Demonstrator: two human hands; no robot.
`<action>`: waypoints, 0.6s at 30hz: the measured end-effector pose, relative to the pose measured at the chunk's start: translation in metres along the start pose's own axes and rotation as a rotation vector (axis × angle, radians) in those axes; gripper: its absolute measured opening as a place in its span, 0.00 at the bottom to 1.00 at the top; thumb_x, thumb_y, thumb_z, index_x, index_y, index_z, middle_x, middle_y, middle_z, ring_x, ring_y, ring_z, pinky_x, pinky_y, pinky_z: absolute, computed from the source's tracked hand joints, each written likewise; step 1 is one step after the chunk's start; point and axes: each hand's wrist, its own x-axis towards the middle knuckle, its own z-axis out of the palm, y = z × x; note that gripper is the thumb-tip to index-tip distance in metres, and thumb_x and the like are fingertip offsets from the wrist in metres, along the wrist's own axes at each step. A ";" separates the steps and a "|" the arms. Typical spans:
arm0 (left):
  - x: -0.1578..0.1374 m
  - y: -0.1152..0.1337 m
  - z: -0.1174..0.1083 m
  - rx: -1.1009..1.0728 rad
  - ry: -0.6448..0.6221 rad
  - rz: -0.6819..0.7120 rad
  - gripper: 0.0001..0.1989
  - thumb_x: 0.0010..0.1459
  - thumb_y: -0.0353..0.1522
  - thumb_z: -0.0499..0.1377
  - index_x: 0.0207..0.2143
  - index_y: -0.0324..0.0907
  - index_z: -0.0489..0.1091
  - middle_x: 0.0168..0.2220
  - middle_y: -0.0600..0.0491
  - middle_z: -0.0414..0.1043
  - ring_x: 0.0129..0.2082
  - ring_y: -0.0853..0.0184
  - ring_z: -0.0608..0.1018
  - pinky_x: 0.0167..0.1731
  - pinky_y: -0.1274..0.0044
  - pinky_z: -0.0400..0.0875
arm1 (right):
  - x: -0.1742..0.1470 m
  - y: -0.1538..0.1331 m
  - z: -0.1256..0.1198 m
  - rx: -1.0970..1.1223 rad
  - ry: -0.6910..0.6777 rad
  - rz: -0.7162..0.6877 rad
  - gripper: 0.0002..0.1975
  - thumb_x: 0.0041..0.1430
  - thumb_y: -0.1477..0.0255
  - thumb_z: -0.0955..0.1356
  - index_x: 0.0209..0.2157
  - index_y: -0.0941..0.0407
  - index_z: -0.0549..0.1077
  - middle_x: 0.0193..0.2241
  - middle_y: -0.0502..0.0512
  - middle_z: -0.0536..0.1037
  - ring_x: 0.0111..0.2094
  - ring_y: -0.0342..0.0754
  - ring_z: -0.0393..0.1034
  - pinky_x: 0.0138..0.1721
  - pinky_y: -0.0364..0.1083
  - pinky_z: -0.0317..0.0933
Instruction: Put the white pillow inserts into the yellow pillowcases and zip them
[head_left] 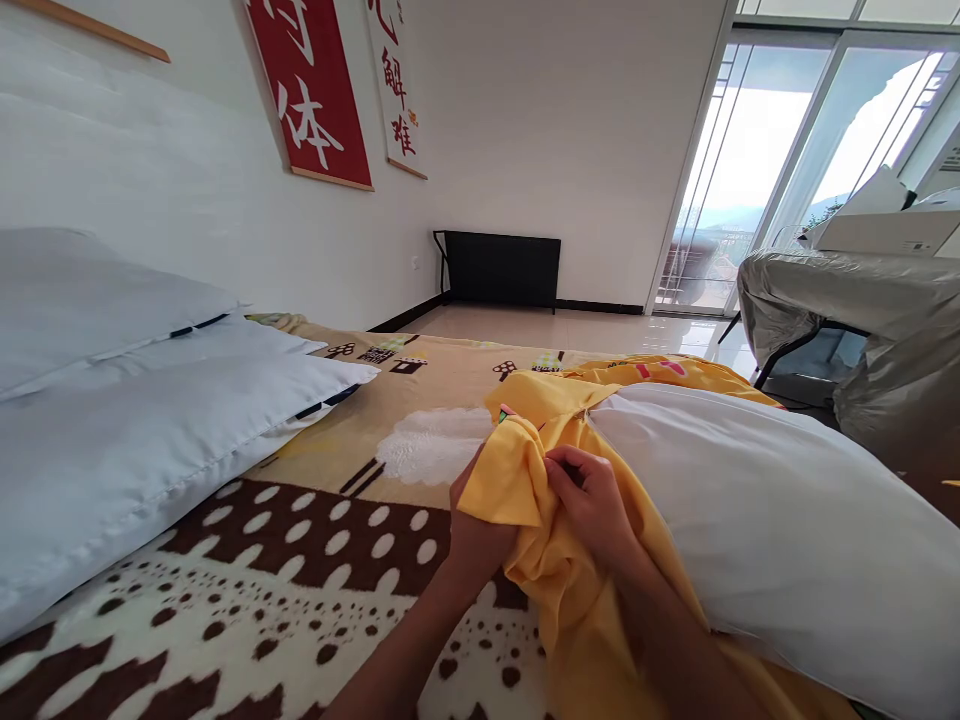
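A yellow pillowcase [592, 590] lies bunched around the near end of a white pillow [765, 520] on the bed. My left hand [480, 530] is closed on a gathered part of the pillowcase, and a folded flap of the cloth covers most of its fingers. Close beside it, my right hand [596, 500] pinches the same fabric between thumb and fingers. The pillow rests to the right of both hands, its left end against the yellow cloth. More of the pillowcase, with a pink print, spreads behind the pillow.
Several white pillows [172, 440] are stacked at the left on the patterned blanket [300, 600]. A black panel [502, 268] leans by the far wall. Furniture under a plastic cover [862, 290] stands at the right, near glass sliding doors [750, 150].
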 end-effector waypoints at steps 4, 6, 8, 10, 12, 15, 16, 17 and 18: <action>-0.003 0.014 -0.002 0.235 -0.161 0.072 0.06 0.43 0.30 0.59 0.26 0.41 0.64 0.24 0.56 0.65 0.25 0.69 0.64 0.25 0.79 0.62 | 0.000 0.000 0.000 0.069 0.025 0.013 0.12 0.56 0.63 0.66 0.29 0.58 0.72 0.26 0.51 0.73 0.27 0.43 0.63 0.29 0.41 0.58; -0.002 0.019 -0.003 0.274 -0.184 0.020 0.04 0.44 0.30 0.58 0.25 0.40 0.64 0.24 0.56 0.65 0.26 0.70 0.64 0.25 0.79 0.61 | -0.001 -0.001 0.000 0.071 0.025 0.008 0.12 0.56 0.63 0.66 0.29 0.58 0.72 0.26 0.51 0.73 0.28 0.43 0.63 0.30 0.41 0.58; -0.001 0.022 -0.004 0.234 -0.196 -0.042 0.05 0.44 0.30 0.57 0.24 0.40 0.63 0.24 0.55 0.65 0.26 0.69 0.63 0.24 0.80 0.61 | -0.001 -0.003 0.000 0.053 0.018 -0.005 0.13 0.56 0.63 0.65 0.29 0.58 0.73 0.26 0.51 0.73 0.28 0.43 0.64 0.31 0.41 0.58; 0.000 0.022 -0.004 0.172 -0.195 -0.086 0.05 0.43 0.31 0.57 0.23 0.40 0.63 0.23 0.55 0.64 0.26 0.69 0.63 0.24 0.80 0.61 | -0.001 -0.004 -0.001 0.036 0.013 -0.009 0.13 0.56 0.63 0.65 0.30 0.58 0.74 0.26 0.51 0.73 0.29 0.44 0.64 0.31 0.42 0.59; 0.000 0.021 -0.003 0.124 -0.196 -0.103 0.05 0.43 0.31 0.58 0.23 0.39 0.63 0.23 0.56 0.64 0.25 0.70 0.63 0.24 0.80 0.61 | -0.001 -0.004 -0.002 0.031 0.013 -0.004 0.13 0.56 0.63 0.66 0.30 0.58 0.74 0.25 0.51 0.73 0.28 0.43 0.64 0.30 0.41 0.58; 0.000 0.020 -0.002 0.049 -0.208 -0.134 0.06 0.41 0.30 0.59 0.21 0.39 0.62 0.22 0.56 0.63 0.25 0.71 0.62 0.24 0.80 0.60 | 0.000 -0.002 -0.004 0.042 0.000 0.001 0.13 0.56 0.62 0.65 0.28 0.58 0.72 0.24 0.50 0.71 0.26 0.42 0.61 0.28 0.41 0.57; 0.000 0.019 -0.002 0.014 -0.212 -0.154 0.06 0.41 0.30 0.59 0.21 0.39 0.62 0.22 0.57 0.63 0.24 0.71 0.62 0.24 0.80 0.60 | 0.001 -0.002 -0.004 0.043 -0.005 -0.003 0.12 0.56 0.63 0.65 0.28 0.58 0.71 0.24 0.50 0.70 0.26 0.42 0.60 0.27 0.41 0.56; 0.000 0.019 -0.002 -0.024 -0.214 -0.177 0.06 0.41 0.31 0.59 0.21 0.39 0.63 0.22 0.57 0.64 0.24 0.71 0.62 0.23 0.80 0.60 | 0.001 -0.002 -0.005 0.043 -0.008 -0.005 0.12 0.56 0.63 0.65 0.27 0.58 0.71 0.24 0.50 0.70 0.26 0.42 0.60 0.27 0.40 0.56; 0.001 0.018 -0.002 -0.059 -0.215 -0.202 0.06 0.41 0.31 0.59 0.22 0.39 0.64 0.22 0.57 0.64 0.23 0.71 0.63 0.22 0.81 0.59 | 0.002 -0.002 -0.005 0.043 -0.006 -0.002 0.11 0.55 0.64 0.65 0.27 0.58 0.70 0.23 0.49 0.69 0.25 0.41 0.59 0.27 0.40 0.55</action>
